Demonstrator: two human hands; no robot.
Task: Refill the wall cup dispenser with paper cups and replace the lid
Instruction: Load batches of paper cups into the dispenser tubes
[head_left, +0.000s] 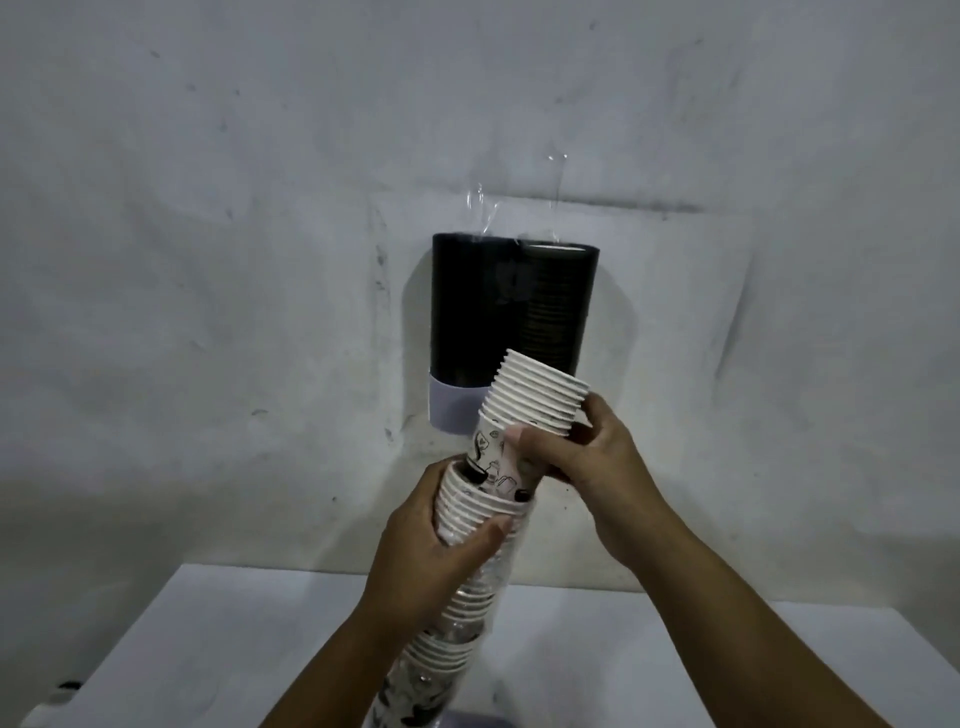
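Scuffed white wall (208, 208) behind, pale table (701, 665) below, dim light throughout. Mounted on that wall, straight ahead: dark twin-tube cup dispenser (467, 312) with a pale band (452, 410) round its lower left, top apparently open, right tube showing a ribbed column that looks like cups already loaded, left tube too dark to read. Strips of clear tape or film (480, 208) glinting above the dispenser's top edge. Held up in front of its lower right corner: two lengths of nested paper cups. Left hand (441, 551) wrapped round the rims of the lower stack (467, 514), which runs down in a clear plastic sleeve (462, 623) toward the bottom of the view, apparently steadying the bulk of the supply. Right hand (582, 452) clasped round the upper stack (535, 395), just below its ribbed rims, fingers and thumb closed on the printed cup wall; upper stack tilted right, its base seated in the mouth of the lower one. Likely purpose of the opposed grips: splitting off a batch short enough for a tube, though joining cannot be ruled out. Purple shape (467, 722) at the bottom edge, possibly the lid, too cropped to confirm. Loading and lid replacement not yet done.
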